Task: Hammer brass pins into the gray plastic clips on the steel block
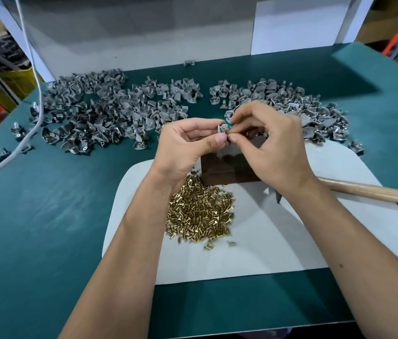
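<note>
Clip [222, 129] sits pinched in my left hand [185, 145] at frame centre, above the steel block [229, 171]; my right hand [270, 145] pinches something tiny, probably a pin. Next: seat it, then reach the hammer [374, 193].

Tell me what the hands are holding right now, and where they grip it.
The left hand pinches a small gray plastic clip by its edge; the right hand pinches something tiny against it, too small to identify.

Shiny brass pins [199, 214], matt gray plastic clips [100, 111], smooth wooden handle [374, 193], dark steel block [227, 171].
</note>
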Demonstrator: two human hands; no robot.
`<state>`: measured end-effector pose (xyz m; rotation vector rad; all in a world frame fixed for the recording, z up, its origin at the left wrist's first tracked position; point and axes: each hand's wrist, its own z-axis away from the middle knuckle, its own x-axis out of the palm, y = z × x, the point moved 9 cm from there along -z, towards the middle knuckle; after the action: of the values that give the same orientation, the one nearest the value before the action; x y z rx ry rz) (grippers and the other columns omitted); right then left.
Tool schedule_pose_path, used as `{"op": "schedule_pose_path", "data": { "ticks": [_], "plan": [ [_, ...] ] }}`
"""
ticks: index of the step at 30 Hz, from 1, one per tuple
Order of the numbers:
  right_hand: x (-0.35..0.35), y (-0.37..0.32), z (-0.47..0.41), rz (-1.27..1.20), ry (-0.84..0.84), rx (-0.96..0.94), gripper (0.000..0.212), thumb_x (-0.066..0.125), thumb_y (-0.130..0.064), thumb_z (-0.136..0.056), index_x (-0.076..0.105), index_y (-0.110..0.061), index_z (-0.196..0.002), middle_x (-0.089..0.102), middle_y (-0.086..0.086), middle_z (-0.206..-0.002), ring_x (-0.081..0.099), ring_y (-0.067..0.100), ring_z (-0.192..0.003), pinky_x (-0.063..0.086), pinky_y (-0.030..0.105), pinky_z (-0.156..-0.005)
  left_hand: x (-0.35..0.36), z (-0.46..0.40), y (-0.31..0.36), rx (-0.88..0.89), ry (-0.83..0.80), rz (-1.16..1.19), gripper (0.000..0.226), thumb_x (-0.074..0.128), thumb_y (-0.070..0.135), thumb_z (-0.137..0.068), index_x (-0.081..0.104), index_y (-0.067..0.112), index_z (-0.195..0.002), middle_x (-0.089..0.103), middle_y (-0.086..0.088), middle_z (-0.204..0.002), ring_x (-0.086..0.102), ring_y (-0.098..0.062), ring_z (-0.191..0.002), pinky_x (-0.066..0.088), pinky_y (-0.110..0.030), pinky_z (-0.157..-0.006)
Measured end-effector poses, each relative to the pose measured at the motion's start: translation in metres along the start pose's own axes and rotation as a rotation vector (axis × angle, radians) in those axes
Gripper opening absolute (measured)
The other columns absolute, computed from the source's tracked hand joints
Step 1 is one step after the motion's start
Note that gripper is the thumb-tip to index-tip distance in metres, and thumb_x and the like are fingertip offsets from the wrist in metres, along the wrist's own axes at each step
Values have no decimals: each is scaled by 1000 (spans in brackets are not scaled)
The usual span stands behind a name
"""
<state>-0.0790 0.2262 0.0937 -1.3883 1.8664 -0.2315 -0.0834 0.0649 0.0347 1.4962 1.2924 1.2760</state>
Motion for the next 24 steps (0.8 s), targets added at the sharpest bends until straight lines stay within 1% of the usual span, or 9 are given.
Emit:
{"op": "schedule_pose_path", "data": {
  "ticks": [4,8,14,19,24],
  "plan": [
    [0,2,0,7,2,8,21,78,-9,-84,68,-11,-102,75,-8,-86,73,4,-87,58,32,-79,3,0,-1,-10,-37,5,41,79,-5,-71,71,-4,-111,78,-17,-96,76,-25,-85,62,-29,-82],
    [0,4,0,3,-5,29,21,78,-8,-83,68,-12,-102,74,-8,-85,72,5,-86,58,31,-78,2,0,-4,-28,-25,-9,39,76,-14,-75,70,-7,-113,77,-19,-97,77,-26,-85,62,-28,-81],
    [-2,2,0,-21,22,10,19,78,-9,-84,68,-11,-99,74,-7,-86,72,4,-86,58,27,-80,2,0,-3,-35,-19,8,37,74,-15,-78,70,-7,-114,77,-21,-98,77,-27,-84,63,-30,-81],
    [-3,3,0,-4,29,13,18,79,-10,-83,67,-12,-96,73,-8,-85,72,2,-86,57,23,-80,3,1,-4,-40,-5,4,33,74,-16,-78,73,-1,-107,78,-18,-94,77,-25,-82,62,-27,-78],
    [-2,2,1,0,39,26,18,78,-7,-82,65,-12,-93,71,-7,-80,70,7,-80,57,26,-74,3,1,-2,-16,22,-31,33,77,-15,-76,75,1,-105,78,-18,-93,76,-26,-84,63,-31,-82]
  ]
}}
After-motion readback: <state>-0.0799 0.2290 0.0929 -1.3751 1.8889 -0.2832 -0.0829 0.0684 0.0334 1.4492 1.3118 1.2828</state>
